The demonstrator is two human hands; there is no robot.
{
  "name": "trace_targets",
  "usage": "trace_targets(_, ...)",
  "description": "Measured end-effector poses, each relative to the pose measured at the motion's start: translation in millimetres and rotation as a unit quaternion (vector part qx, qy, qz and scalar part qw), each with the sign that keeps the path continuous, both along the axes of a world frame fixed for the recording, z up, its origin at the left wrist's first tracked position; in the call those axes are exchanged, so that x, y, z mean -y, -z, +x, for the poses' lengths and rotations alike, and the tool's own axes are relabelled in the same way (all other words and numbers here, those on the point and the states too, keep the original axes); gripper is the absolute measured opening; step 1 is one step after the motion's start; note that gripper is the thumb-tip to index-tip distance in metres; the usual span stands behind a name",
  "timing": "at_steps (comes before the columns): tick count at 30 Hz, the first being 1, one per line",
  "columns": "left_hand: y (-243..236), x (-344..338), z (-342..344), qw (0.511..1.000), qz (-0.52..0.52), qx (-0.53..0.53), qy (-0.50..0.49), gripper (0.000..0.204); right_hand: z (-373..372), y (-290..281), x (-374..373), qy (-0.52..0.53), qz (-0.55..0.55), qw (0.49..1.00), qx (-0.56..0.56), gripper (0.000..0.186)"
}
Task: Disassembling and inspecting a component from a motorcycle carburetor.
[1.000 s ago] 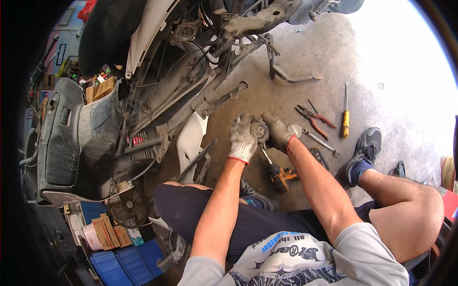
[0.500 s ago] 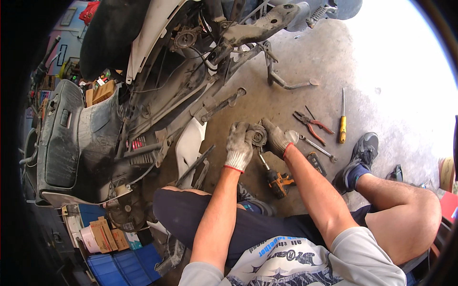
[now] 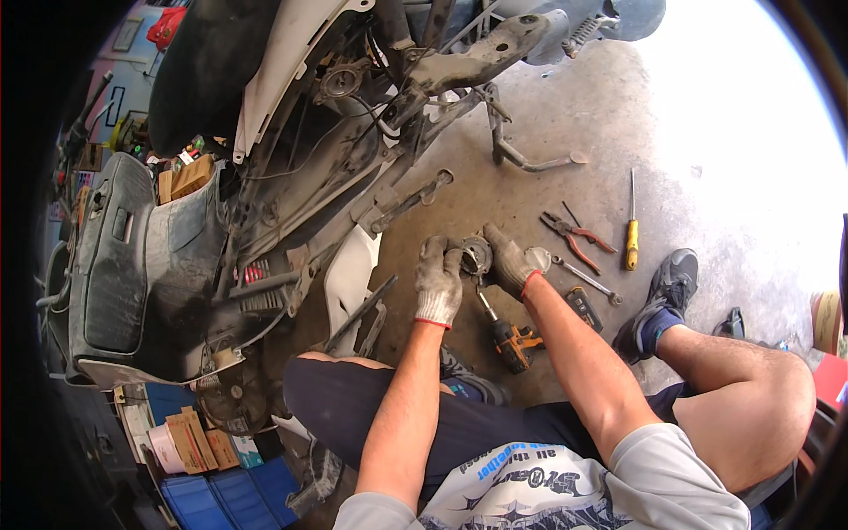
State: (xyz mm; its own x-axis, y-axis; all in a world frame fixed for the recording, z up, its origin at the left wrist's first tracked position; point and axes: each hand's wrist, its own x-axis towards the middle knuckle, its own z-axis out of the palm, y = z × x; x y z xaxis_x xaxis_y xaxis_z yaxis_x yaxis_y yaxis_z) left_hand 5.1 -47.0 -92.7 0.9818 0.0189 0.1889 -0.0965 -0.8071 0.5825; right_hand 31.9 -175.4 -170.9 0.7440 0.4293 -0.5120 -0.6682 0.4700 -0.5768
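Between my two gloved hands is a round, dirty grey metal part (image 3: 477,254) with a ringed face. My left hand (image 3: 438,276), in a grey knit glove with a red cuff edge, has its fingers closed at the part's left side. My right hand (image 3: 510,260), gloved alike, grips the opposite side; some of its fingers are hidden. Just below the part lies a cordless drill (image 3: 511,343) with a long bit, black and orange. A pale round piece (image 3: 538,259) and a ratchet wrench (image 3: 587,281) rest beside my right wrist.
Red-handled pliers (image 3: 576,238) and a yellow-handled screwdriver (image 3: 632,238) lie on the concrete floor, right of my hands. A black battery pack (image 3: 584,307) sits by my right forearm. A partly stripped scooter (image 3: 353,177) fills the left, its stand (image 3: 530,162) jutting out.
The round part has tilted in my hands, so its face looks different. Both hands sit slightly lower in the picture. The tools lie where they were.
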Motion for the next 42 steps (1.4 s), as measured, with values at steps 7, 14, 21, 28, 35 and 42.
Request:
trace_targets(7, 3.9, -3.0, -0.8, 1.000, 0.015, 0.006, -0.003, 0.015, -2.6, -12.9, 5.0, 0.002, 0.011, 1.000, 0.007, 0.051)
trace_targets(14, 3.0, 4.8, 0.0, 0.998, 0.059, 0.004, 0.005, 0.018, -1.5, -5.6, 3.6, -0.023, -0.018, 0.999, 0.014, 0.051)
trace_targets(21, -4.4, 11.2, -1.1, 0.994, 0.062, -0.086, 0.012, 0.042, 1.1, 10.7, -6.4, 0.020, 0.053, 0.997, -0.050, 0.056)
trace_targets(28, -14.7, 21.9, -5.9, 0.990, 0.077, -0.121, 0.006, 0.064, 0.0, 7.7, -3.3, 0.009, 0.079, 0.996, -0.029, 0.055)
trace_targets(35, -14.1, 18.1, -8.2, 0.994, 0.039, -0.101, 0.013, 0.058, 4.4, 19.8, 0.0, -0.007, 0.108, 0.992, -0.071, 0.053)
trace_targets(42, -11.8, 18.7, -10.5, 0.995, 0.030, -0.095, -0.012, 0.049, 4.7, 15.2, 2.4, 0.006, 0.102, 0.992, -0.068, 0.051)
